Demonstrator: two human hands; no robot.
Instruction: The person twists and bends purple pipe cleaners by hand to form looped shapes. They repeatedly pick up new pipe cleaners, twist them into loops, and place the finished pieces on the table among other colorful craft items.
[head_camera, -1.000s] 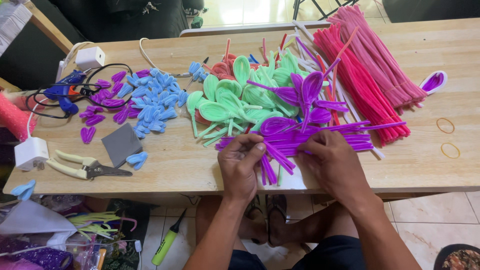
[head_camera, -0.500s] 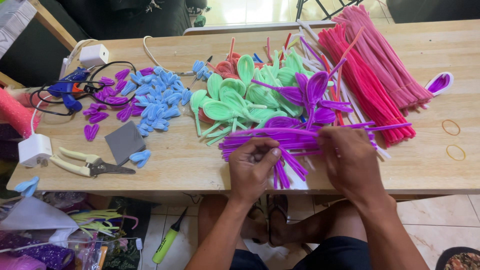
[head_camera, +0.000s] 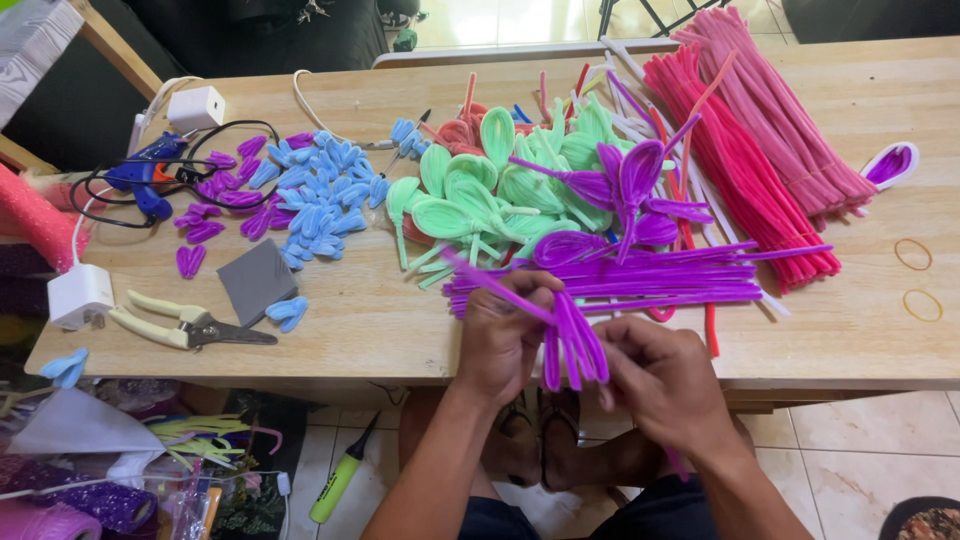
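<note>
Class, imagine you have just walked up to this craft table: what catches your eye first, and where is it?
First, the left hand and right hand at the table's near edge, both gripping a bent bunch of purple pipe cleaners. Behind them lies a mint-green pile of looped shapes, with long red and pink pipe cleaner bundles at the far right.

Both forearms are stretched forward and drawn together. The left hand (head_camera: 503, 335) is curled with the fingers bent inward in a closed grip; the right hand (head_camera: 662, 378) is likewise closed, its knuckles turned upward.

purple pipe cleaners (head_camera: 620, 280), green loops (head_camera: 470, 200)
</note>
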